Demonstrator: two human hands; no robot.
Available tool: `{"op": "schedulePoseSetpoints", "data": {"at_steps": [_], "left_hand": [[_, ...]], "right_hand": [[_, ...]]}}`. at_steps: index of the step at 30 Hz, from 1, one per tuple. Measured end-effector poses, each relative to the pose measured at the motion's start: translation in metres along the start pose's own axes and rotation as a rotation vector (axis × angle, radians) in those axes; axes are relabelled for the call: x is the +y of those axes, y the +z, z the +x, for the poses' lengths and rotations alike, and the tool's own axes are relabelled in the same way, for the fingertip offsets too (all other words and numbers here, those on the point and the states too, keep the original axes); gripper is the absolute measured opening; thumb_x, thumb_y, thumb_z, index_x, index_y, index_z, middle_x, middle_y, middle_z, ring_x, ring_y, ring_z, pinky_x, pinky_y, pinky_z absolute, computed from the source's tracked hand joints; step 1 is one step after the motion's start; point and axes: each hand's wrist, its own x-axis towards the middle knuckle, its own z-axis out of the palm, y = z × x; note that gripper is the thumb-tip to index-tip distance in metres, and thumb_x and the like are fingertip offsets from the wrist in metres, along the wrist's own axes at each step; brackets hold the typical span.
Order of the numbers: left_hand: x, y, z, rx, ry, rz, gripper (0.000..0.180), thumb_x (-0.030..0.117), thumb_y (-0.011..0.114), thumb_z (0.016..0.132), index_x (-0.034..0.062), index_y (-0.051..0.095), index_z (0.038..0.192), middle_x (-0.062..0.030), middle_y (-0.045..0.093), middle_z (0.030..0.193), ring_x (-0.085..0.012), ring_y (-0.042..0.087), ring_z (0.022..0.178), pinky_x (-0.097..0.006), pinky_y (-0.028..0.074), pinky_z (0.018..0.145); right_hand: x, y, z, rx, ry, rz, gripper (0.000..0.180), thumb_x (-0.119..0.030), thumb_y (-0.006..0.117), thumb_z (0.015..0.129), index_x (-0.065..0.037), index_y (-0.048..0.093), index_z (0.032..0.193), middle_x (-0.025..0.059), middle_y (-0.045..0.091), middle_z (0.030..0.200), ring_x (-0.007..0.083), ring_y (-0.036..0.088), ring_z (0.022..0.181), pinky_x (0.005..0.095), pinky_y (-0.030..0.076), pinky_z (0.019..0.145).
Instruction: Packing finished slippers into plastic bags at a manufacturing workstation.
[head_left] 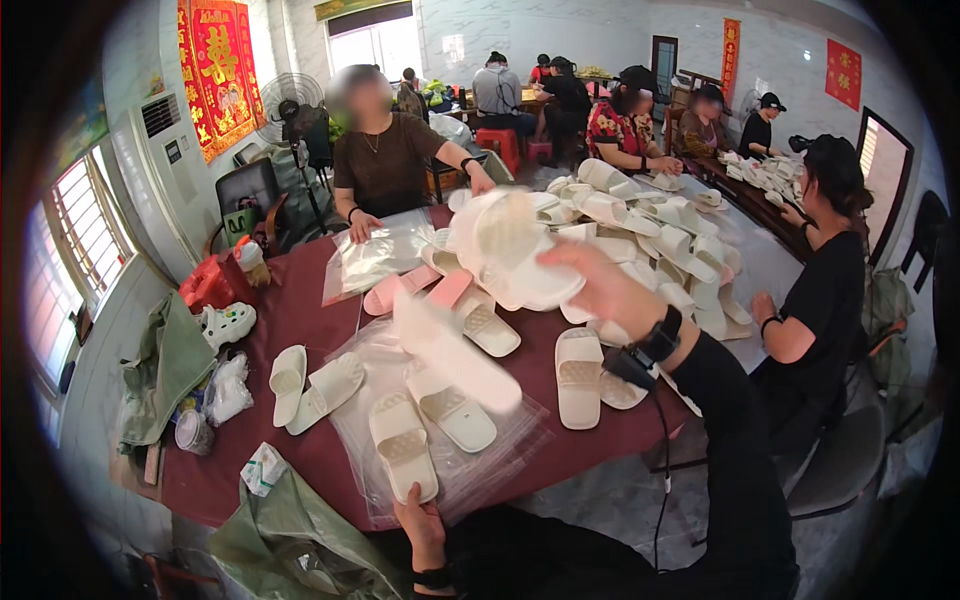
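Observation:
My left hand (422, 522) is at the table's near edge, its thumb on the heel end of a cream slipper (402, 450). That slipper lies on a stack of clear plastic bags (500, 470), with a second cream slipper (452, 415) beside it. My right hand (605, 288) reaches over the table, fingers around a white slipper (530, 275) smeared by motion. A further pale slipper (455, 355), also blurred, is tilted sole-up above the bags; I cannot tell what supports it. Pink slippers (400, 290) lie just beyond it.
A large heap of cream slippers (680, 230) covers the table's far right. Pairs rest on the maroon cloth (240, 400). Across the table, a person (390, 160) touches clear bags (375, 262); another person (820, 260) sits at right. Bags and a white clog (228, 325) occupy the left.

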Motion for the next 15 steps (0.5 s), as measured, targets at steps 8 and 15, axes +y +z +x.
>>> {"op": "schedulePoseSetpoints", "data": {"at_steps": [8,15], "left_hand": [[0.001,-0.001,-0.001,-0.003,0.022,0.016,0.036,0.000,0.054,0.088,0.0010,0.043,0.123,-0.0117,0.055,0.118,-0.0225,0.059,0.105,-0.032,0.051,0.085],[-0.002,0.000,0.002,-0.049,0.006,0.026,0.037,0.000,0.054,0.089,0.0009,0.043,0.124,-0.0110,0.055,0.118,-0.0215,0.058,0.105,-0.031,0.050,0.086]], "right_hand": [[-0.052,-0.080,0.021,0.465,-0.714,-0.105,0.053,0.000,0.054,0.086,-0.007,0.032,0.134,0.0142,0.051,0.123,0.0278,0.054,0.115,0.0414,0.048,0.094],[0.008,-0.248,0.004,0.761,-0.266,-0.146,0.064,0.002,0.053,0.083,-0.016,0.024,0.138,0.0115,0.044,0.121,0.0299,0.054,0.100,0.0429,0.049,0.086]]}}
